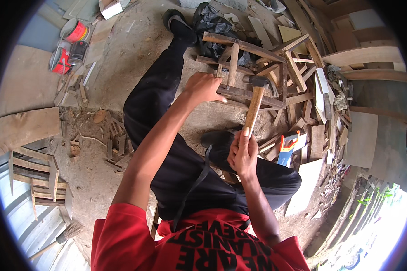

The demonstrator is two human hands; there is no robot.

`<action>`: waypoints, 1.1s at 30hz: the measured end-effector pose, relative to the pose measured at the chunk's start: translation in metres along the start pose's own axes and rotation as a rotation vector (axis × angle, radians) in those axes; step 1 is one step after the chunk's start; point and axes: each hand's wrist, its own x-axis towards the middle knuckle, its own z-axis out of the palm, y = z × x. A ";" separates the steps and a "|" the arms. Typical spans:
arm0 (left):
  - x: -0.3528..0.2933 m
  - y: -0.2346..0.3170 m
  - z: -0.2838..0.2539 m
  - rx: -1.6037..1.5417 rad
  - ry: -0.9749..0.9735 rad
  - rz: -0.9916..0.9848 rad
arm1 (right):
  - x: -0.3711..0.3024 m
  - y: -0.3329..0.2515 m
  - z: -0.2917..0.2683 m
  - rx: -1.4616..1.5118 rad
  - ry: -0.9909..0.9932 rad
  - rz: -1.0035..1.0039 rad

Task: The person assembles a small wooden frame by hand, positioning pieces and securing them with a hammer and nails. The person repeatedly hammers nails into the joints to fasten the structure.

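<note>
My right hand (245,156) is wrapped round the wooden handle of a hammer (255,101). The dark hammer head is up by the near rail of a wooden frame (253,94); whether it touches the wood I cannot tell. At the near left corner of that frame, my left hand (205,88) grips the rail, fingers curled over it. The frame is made of narrow brown slats joined at the corners and lies on the ground past my legs. No nail can be made out at this size.
To the right lie piled wood offcuts (309,113) and a handsaw (286,151) with an orange handle. Paint cans (77,52) stand far left. A black plastic bag (212,22) sits behind the frame. At the left are a slatted wooden piece (34,174) and a broom (68,232).
</note>
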 end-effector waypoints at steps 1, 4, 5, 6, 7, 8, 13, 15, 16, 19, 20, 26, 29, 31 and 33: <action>-0.001 0.001 0.000 -0.006 0.028 0.003 | 0.001 0.001 -0.007 -0.040 -0.005 -0.039; -0.001 0.004 -0.010 -0.031 -0.003 0.029 | 0.005 0.013 -0.024 -0.121 -0.022 -0.079; -0.001 0.002 -0.008 -0.034 0.020 0.026 | 0.005 0.022 -0.027 -0.177 -0.016 -0.114; -0.002 0.001 -0.005 -0.038 0.044 0.023 | 0.006 0.028 -0.029 -0.233 -0.009 -0.150; -0.001 0.000 -0.003 -0.041 0.068 0.021 | 0.005 0.032 -0.032 -0.259 -0.003 -0.179; -0.003 0.000 -0.002 -0.043 0.081 0.034 | 0.003 0.035 -0.033 -0.286 0.002 -0.201; -0.003 -0.002 0.001 -0.086 0.120 0.073 | 0.011 0.052 -0.041 -0.461 0.024 -0.391; -0.002 -0.004 0.005 -0.066 0.138 0.092 | 0.016 0.058 -0.048 -0.542 0.004 -0.436; -0.002 -0.005 0.007 -0.055 0.147 0.101 | 0.017 0.061 -0.048 -0.542 -0.012 -0.483; 0.001 -0.003 0.009 -0.112 0.153 0.093 | 0.021 0.070 -0.048 -0.555 -0.025 -0.616; 0.002 -0.004 0.011 -0.094 0.151 0.088 | 0.028 0.076 -0.046 -0.564 -0.006 -0.656; 0.002 -0.009 0.013 -0.067 0.153 0.105 | 0.051 0.089 -0.045 -0.662 0.038 -0.537; 0.000 -0.004 0.011 -0.081 0.172 0.102 | 0.044 0.081 -0.046 -0.533 -0.001 -0.708; 0.002 -0.006 0.015 -0.150 0.170 0.106 | 0.054 0.090 -0.049 -0.591 -0.009 -0.915; 0.002 -0.004 0.012 -0.089 0.134 0.097 | 0.059 0.089 -0.047 -0.695 0.042 -1.000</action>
